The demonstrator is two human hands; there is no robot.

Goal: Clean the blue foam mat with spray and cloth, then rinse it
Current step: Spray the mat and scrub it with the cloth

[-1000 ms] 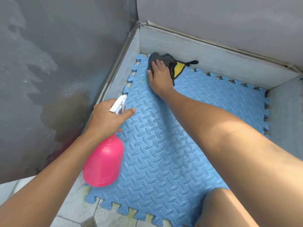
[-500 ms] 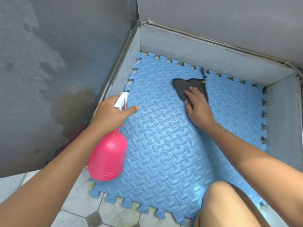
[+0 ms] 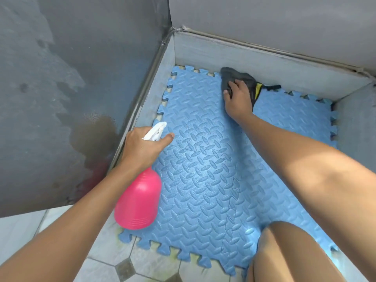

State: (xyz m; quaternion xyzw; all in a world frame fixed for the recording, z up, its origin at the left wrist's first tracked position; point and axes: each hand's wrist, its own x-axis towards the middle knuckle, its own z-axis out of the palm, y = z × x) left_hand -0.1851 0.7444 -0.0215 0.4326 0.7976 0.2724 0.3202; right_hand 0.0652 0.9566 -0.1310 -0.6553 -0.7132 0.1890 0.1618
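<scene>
Blue foam mat (image 3: 203, 180): right hand (image 3: 239, 98) pressed grey cloth (image 3: 242, 78) on its far edge; left hand (image 3: 142, 147) gripped pink spray bottle (image 3: 138, 200). Judged mid-wipe; rinse outstanding.

Cloth (image 3: 240, 79) on the mat's (image 3: 203, 180) far edge, bottle (image 3: 138, 202) left.
</scene>
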